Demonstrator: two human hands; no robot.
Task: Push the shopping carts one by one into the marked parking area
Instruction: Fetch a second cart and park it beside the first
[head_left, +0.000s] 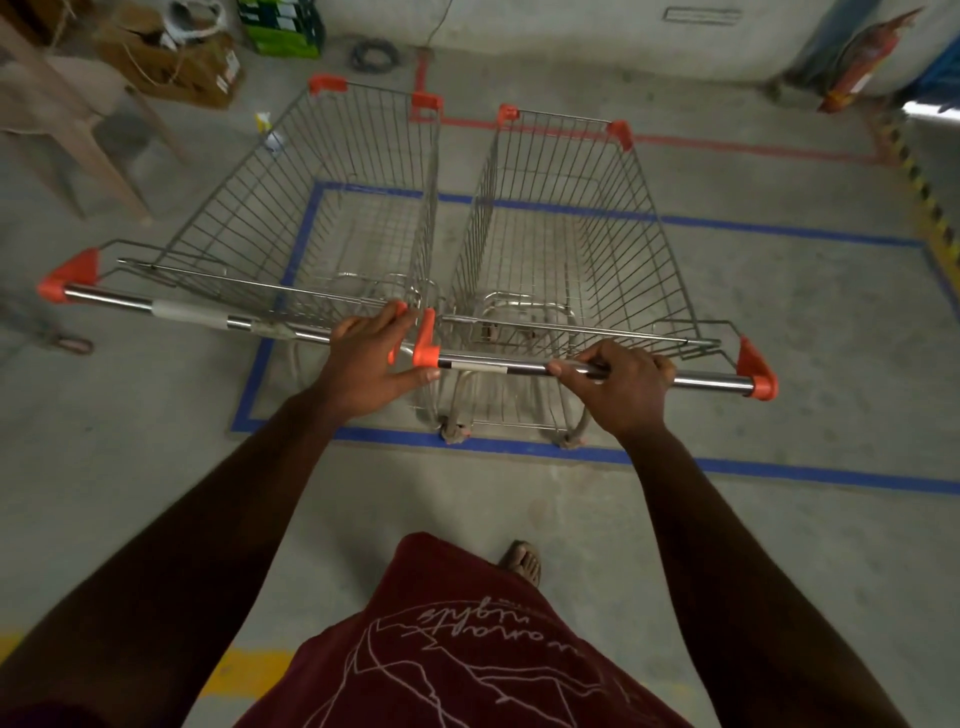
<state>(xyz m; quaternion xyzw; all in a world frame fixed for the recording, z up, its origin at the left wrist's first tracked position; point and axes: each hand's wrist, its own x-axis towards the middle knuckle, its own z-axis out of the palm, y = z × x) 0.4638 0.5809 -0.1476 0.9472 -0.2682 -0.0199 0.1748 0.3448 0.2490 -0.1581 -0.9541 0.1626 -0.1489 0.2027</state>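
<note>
Right hand grips right cart handle; left hand flat on left cart's handle end, wheels mostly hidden

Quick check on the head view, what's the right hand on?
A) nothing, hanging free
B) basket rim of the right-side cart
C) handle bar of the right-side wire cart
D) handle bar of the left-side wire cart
C: the right hand has its fingers curled round the shiny metal handle bar with orange end caps of the right-side grey wire shopping cart, while the left hand rests at the orange corners where the two carts meet.
</note>
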